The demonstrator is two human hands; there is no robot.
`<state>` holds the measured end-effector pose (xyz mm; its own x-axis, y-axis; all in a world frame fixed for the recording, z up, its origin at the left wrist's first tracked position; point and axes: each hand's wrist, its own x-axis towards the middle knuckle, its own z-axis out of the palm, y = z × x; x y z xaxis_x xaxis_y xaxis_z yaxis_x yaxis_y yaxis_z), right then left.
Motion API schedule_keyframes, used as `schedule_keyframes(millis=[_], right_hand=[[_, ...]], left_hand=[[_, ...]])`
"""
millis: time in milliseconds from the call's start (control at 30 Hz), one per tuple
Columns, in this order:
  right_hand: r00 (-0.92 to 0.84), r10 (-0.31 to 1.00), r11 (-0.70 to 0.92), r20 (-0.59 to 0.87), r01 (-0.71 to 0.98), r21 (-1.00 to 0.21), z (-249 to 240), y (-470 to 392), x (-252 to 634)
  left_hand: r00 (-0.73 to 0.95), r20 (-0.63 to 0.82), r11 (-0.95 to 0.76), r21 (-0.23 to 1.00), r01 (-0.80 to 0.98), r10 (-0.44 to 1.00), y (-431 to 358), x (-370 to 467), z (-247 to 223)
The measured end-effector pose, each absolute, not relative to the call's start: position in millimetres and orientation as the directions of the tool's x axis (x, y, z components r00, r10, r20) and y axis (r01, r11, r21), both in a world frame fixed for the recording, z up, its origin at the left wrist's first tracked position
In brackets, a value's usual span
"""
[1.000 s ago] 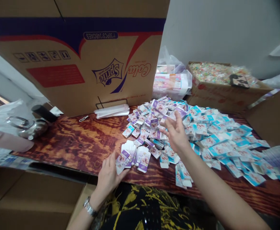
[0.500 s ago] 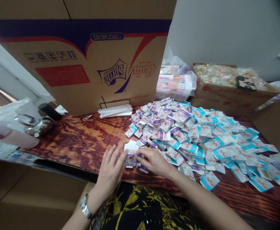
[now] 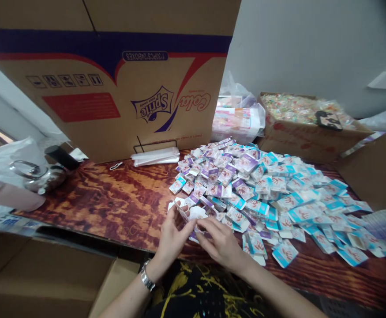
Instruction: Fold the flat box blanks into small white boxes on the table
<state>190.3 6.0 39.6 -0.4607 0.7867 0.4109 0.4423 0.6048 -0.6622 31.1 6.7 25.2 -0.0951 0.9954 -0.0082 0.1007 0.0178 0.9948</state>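
Observation:
My left hand (image 3: 172, 236), with a metal watch on its wrist, grips a small printed carton (image 3: 181, 209) between thumb and fingers, tilted up off the table. White flaps (image 3: 197, 213) show just right of it. My right hand (image 3: 222, 244) is closed, its fingers pinched at the near side of the same carton. Its fingertips are partly hidden, and a purple edge shows beneath them. Right beside both hands lies a big heap of small cartons (image 3: 245, 165), white with purple or blue bands and a hand picture.
A large cardboard box (image 3: 93, 132) stands at the back, with clear plastic sleeves (image 3: 155, 157) before it. An open box of wrapped pieces (image 3: 298, 141) is behind the heap. At left are a pink bottle (image 3: 14, 194) and a metal kettle (image 3: 42, 179) on the wooden table (image 3: 113, 198).
My left hand has turned from lying flat beside the carton to gripping and tilting it up. My right hand has shifted slightly right and down. The whole view has shifted a little.

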Motion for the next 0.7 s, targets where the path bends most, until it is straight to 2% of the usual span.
schedule_keyframes(millis=[67,167,233,300,533,700], right_hand=[[-0.425,0.775,0.628,0.468,0.439,-0.643,47,9,196],[-0.383,0.706,0.700,0.596,0.506,-0.503,52,13,199],[-0.392,0.675,0.708,0.626,0.583,-0.399,53,15,197],[-0.407,0.681,0.697,0.609,0.617,-0.366,53,16,195],[-0.448,0.773,0.634,0.450,0.500,-0.590,62,18,201],[-0.443,0.815,0.555,0.373,0.412,-0.723,68,18,206]], left_hand=[[-0.071,0.026,-0.007,0.967,0.254,0.997,6,27,27],[-0.019,0.093,-0.074,0.885,0.459,0.995,3,29,31],[0.028,0.152,-0.144,0.838,0.526,0.988,1,32,33],[0.045,0.210,-0.198,0.803,0.562,0.977,-2,34,33],[0.131,0.421,-0.400,0.651,0.645,0.897,-5,32,23],[0.204,0.469,-0.484,0.618,0.620,0.859,-4,31,22]])
